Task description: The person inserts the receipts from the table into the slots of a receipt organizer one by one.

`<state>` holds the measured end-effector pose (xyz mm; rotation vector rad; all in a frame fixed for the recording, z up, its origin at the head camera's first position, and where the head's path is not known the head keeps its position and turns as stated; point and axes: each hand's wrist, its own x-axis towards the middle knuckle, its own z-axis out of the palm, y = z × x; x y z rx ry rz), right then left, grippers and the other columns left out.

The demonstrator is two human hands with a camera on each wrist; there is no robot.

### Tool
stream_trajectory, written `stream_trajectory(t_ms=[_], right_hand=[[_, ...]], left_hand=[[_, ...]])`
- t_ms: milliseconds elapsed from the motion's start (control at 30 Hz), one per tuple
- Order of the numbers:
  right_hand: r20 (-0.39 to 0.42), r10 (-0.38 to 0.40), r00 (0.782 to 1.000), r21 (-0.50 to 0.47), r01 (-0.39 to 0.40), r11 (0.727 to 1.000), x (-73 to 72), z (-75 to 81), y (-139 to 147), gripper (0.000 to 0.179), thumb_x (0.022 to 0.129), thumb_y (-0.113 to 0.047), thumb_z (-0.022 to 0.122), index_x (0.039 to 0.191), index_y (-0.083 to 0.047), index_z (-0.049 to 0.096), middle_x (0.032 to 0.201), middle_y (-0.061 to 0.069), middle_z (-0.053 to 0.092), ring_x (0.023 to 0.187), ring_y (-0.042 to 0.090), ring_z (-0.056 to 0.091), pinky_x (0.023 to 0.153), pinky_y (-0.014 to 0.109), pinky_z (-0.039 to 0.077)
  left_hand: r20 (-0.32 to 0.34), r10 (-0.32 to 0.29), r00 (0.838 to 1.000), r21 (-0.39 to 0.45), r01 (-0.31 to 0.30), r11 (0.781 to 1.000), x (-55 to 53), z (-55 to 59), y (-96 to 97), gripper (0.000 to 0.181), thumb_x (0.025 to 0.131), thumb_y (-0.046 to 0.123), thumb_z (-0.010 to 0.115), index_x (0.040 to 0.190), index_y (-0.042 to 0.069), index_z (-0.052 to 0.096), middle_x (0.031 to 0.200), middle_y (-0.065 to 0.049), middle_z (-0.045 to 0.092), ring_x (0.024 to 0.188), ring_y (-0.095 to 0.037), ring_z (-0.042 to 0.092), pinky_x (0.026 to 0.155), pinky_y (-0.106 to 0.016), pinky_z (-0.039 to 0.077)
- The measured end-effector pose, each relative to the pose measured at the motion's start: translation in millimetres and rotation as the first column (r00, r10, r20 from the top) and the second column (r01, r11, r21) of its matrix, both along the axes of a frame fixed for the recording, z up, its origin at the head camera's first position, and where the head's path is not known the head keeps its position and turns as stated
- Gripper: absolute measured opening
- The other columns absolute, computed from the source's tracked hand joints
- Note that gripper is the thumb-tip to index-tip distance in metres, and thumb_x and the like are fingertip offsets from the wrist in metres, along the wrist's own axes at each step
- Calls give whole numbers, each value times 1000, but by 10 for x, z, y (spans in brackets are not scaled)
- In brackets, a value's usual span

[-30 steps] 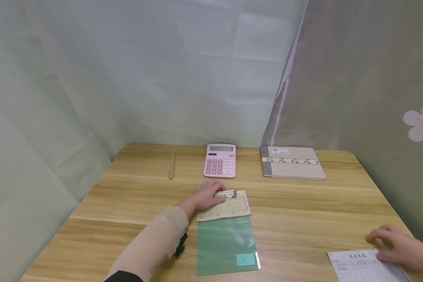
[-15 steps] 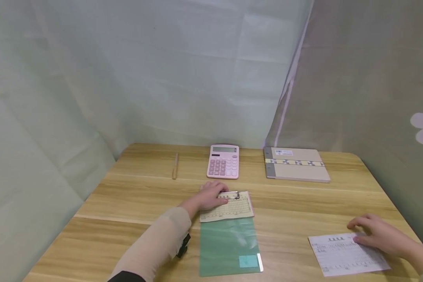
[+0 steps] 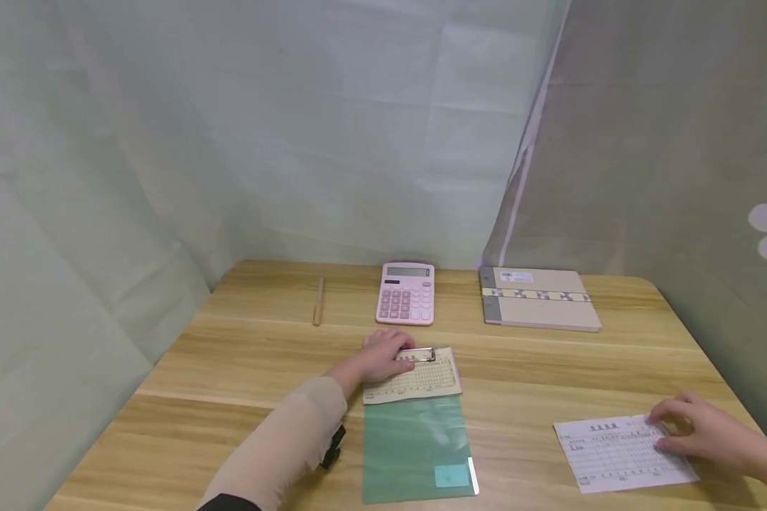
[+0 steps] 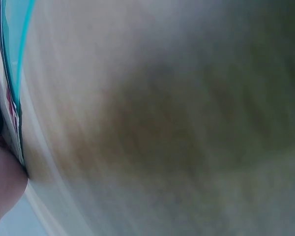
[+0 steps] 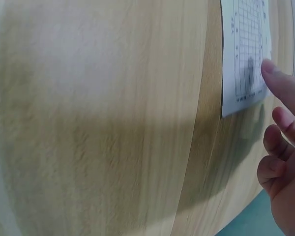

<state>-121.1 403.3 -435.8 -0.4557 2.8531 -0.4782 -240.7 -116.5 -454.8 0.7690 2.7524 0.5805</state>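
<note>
A small pink clipboard (image 3: 458, 376) with a cream printed form (image 3: 425, 380) under its metal clip (image 3: 424, 353) lies on the upper end of a translucent green file sleeve (image 3: 415, 447). My left hand (image 3: 381, 355) grips its upper left part by the clip, thumb on the form; in the left wrist view little more than the edge of the left hand (image 4: 5, 184) shows. A white printed form (image 3: 620, 454) lies at the right front. My right hand (image 3: 703, 433) is at its right edge, thumb and index apart. In the right wrist view the thumb (image 5: 282, 86) overlaps this paper (image 5: 245, 83), other fingers loosely bent below.
Along the back of the wood-grain table (image 3: 518, 383) lie a thin wooden stick-like item (image 3: 318, 301), a pink calculator (image 3: 405, 293) and a beige notebook (image 3: 542, 299) with a patterned band. Curtains (image 3: 358, 142) hang behind and beside the table.
The white form has shifted left and back beside the clipboard, coming fully into view. My right hand moved left with it, then back toward the form's right edge. The left hand stays put.
</note>
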Motion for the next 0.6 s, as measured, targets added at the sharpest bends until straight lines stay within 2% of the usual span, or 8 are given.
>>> stream_trajectory(t_ms=[100, 267, 400, 600], right_hand=[[57, -22, 998, 12, 22, 1000, 15, -21, 40, 31, 74, -35, 76, 96, -17, 64, 99, 7, 52, 88, 16, 45, 69, 25, 40], [56, -20, 998, -3, 20, 1000, 9, -116, 51, 33, 73, -34, 77, 97, -17, 63, 99, 11, 51, 89, 23, 47, 71, 34, 41], [38, -12, 999, 4, 12, 1000, 7, -119, 50, 36, 75, -34, 76, 101, -13, 62, 95, 9, 52, 84, 20, 47, 69, 35, 42], [-4, 13, 1000, -22, -13, 1000, -3, -87, 29, 39, 79, -32, 72, 106, -7, 60, 83, 3, 47, 74, 13, 41, 60, 26, 35]], left_hand=[[2, 3, 1000, 2, -3, 1000, 16, 4, -7, 37, 90, 44, 59, 118, 22, 54, 122, 4, 49, 107, -17, 40, 92, -40, 29], [2, 12, 1000, -6, -12, 1000, 23, -4, -24, 37, 89, 43, 59, 119, 22, 54, 121, 5, 49, 106, -16, 40, 92, -39, 29], [5, 14, 1000, -6, -14, 1000, 25, -7, -8, 37, 90, 44, 58, 119, 23, 53, 121, 5, 48, 106, -16, 40, 92, -38, 29], [4, 8, 1000, -13, -8, 1000, 22, 0, 7, 37, 90, 44, 58, 120, 22, 53, 122, 5, 48, 106, -16, 40, 91, -38, 29]])
